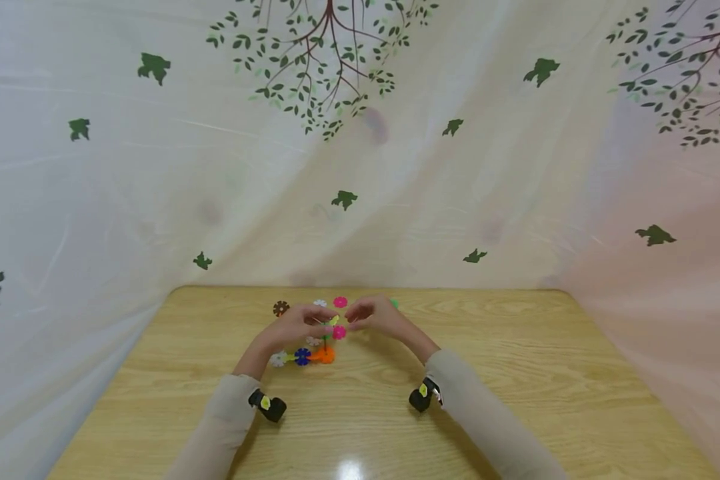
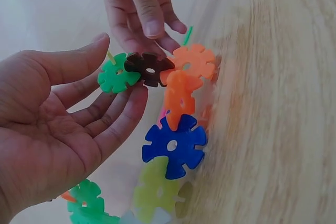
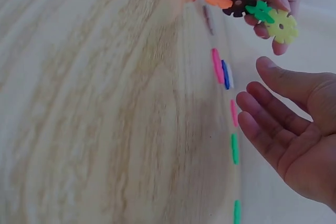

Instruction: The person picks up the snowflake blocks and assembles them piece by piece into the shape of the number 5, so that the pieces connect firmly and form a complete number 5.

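Note:
Several notched plastic snowflake discs are joined in a chain. It runs from a blue disc (image 2: 173, 145) through orange discs (image 2: 194, 62) and a black disc (image 2: 150, 70) up to a green disc (image 2: 118, 74) and a yellow disc (image 3: 282, 27). My left hand (image 1: 291, 325) is at this raised end, thumb and fingers curled around the yellow disc, which shows edge-on in the left wrist view. Facing it, my right hand (image 1: 378, 317) holds nothing; its fingers (image 3: 268, 129) are relaxed and apart from the chain.
Loose discs lie flat on the wooden table (image 1: 516, 373), among them a pink disc (image 1: 340, 302) and a brown disc (image 1: 281, 308). Others, including a green disc (image 3: 234, 149), lie beyond the right hand. A patterned cloth (image 1: 396, 233) hangs behind the table.

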The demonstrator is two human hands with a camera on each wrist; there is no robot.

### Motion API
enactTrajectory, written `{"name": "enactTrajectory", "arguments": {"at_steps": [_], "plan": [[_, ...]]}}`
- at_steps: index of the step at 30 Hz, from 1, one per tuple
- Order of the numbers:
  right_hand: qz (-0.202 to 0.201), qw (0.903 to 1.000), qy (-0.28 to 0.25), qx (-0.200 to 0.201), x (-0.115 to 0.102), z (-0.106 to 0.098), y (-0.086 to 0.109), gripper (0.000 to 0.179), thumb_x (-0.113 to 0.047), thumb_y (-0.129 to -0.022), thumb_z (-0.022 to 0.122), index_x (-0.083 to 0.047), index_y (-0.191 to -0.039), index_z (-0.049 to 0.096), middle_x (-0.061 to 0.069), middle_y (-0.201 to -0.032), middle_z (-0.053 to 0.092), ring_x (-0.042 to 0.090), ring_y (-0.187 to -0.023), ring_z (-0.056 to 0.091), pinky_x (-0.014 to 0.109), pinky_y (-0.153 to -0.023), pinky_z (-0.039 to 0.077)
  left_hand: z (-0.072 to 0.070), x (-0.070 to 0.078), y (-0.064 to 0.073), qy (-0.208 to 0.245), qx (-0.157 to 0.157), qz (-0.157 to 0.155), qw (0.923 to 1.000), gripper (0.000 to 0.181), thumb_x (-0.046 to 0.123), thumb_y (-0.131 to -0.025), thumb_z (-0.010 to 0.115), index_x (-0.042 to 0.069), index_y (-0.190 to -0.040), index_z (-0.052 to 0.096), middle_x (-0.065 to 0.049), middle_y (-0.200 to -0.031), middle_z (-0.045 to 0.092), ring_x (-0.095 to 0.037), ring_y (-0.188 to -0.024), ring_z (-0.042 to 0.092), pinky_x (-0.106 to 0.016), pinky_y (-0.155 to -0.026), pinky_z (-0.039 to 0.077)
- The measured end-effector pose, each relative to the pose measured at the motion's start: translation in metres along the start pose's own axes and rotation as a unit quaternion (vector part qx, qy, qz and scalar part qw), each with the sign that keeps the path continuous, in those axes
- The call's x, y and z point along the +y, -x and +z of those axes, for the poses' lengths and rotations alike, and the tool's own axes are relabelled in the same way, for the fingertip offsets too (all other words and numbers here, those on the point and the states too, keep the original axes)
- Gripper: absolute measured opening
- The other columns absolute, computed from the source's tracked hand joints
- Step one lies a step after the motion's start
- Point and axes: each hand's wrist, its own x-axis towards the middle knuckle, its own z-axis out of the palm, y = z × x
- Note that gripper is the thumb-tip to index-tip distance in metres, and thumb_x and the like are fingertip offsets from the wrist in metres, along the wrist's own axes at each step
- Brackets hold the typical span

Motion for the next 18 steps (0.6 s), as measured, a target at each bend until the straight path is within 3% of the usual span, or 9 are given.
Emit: {"name": "enactTrajectory", "arguments": {"at_steps": [4,6,11,18], "plan": [[0.059,0.9974,0.003,-0.041,0.002,0.004,-0.008,0.024,-0.001,-0.087,0.078,0.007,-0.109,0.073,0.021,-0.105,0.075,0.016,-0.091,0.071,0.024,-0.079,0.058,-0.003,-0.004,-0.001,0.015,-0.008,-0.002,0.9998,0.042,0.019,-0.101,0.064,0.004,-0.14,0.06,-0.023,-0.14,0.059,-0.035,-0.123,0.061,-0.044,-0.096,0.057],[0.07,0.996,0.007,-0.056,0.004,0.006,-0.011,0.025,-0.001,-0.086,0.079,0.006,-0.109,0.073,0.02,-0.105,0.075,0.014,-0.09,0.07,0.022,-0.077,0.057,-0.003,-0.005,-0.002,0.03,-0.01,-0.005,0.9995,0.041,0.018,-0.101,0.064,0.005,-0.14,0.061,-0.021,-0.141,0.059,-0.035,-0.124,0.06,-0.043,-0.096,0.057],[0.08,0.9941,0.018,-0.071,0.005,0.011,-0.018,0.022,-0.001,-0.084,0.081,0.004,-0.105,0.074,0.017,-0.096,0.075,0.007,-0.079,0.063,0.018,-0.069,0.053,-0.003,-0.007,-0.003,0.049,-0.01,0.012,0.9987,0.041,0.016,-0.101,0.064,0.002,-0.14,0.06,-0.022,-0.143,0.058,-0.038,-0.131,0.056,-0.043,-0.1,0.056],[0.069,0.9935,0.053,-0.074,0.01,0.019,-0.026,0.016,-0.005,-0.082,0.084,0.0,-0.095,0.076,0.006,-0.079,0.07,0.007,-0.07,0.056,0.017,-0.063,0.047,-0.001,-0.008,-0.004,0.056,-0.006,0.023,0.9982,0.04,0.017,-0.102,0.063,0.002,-0.14,0.061,-0.024,-0.141,0.059,-0.034,-0.125,0.059,-0.042,-0.097,0.056]]}}
